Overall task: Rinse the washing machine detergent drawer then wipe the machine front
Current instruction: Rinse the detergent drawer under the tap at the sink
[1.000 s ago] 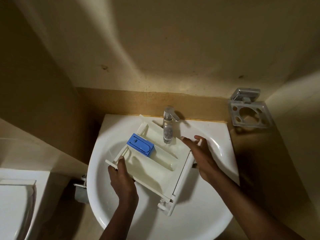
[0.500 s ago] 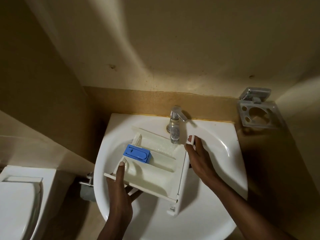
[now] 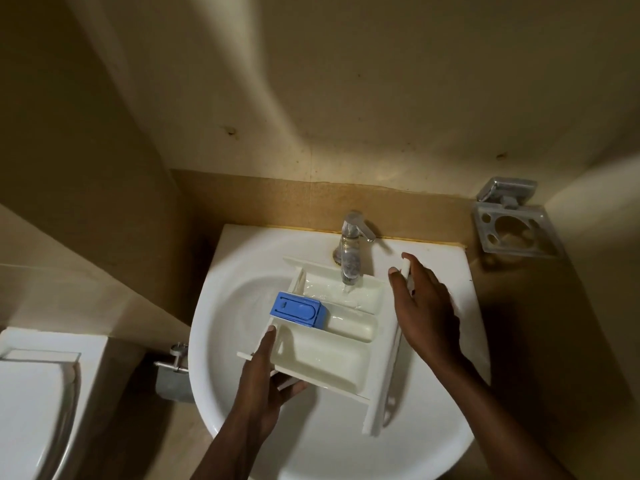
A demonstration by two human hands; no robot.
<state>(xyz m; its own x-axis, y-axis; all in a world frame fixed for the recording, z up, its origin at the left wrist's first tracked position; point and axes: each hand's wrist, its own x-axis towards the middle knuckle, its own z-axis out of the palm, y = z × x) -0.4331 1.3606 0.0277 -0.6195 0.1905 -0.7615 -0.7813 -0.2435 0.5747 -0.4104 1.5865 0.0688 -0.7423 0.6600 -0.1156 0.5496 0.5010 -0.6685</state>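
Observation:
The white detergent drawer [image 3: 325, 355] lies tilted over the white sink [image 3: 242, 282], its far compartment under the chrome tap [image 3: 350, 251]. Water runs from the tap into that far compartment. A blue insert [image 3: 298, 309] sits in the drawer's left side. My left hand [image 3: 263, 382] grips the drawer's near-left edge, thumb on top and fingers beneath. My right hand [image 3: 424, 303] holds the drawer's front panel at the right, fingers wrapped over its far end.
A chrome toothbrush holder [image 3: 516, 226] is fixed to the wall right of the sink. A white toilet lid [image 3: 31, 403] is at lower left. A metal pipe fitting [image 3: 173, 368] sticks out under the sink's left side. Beige walls close in around.
Water now flows from the tap into the drawer's far compartment. The drawer has turned slightly and sits more level under the tap; both hands keep their hold.

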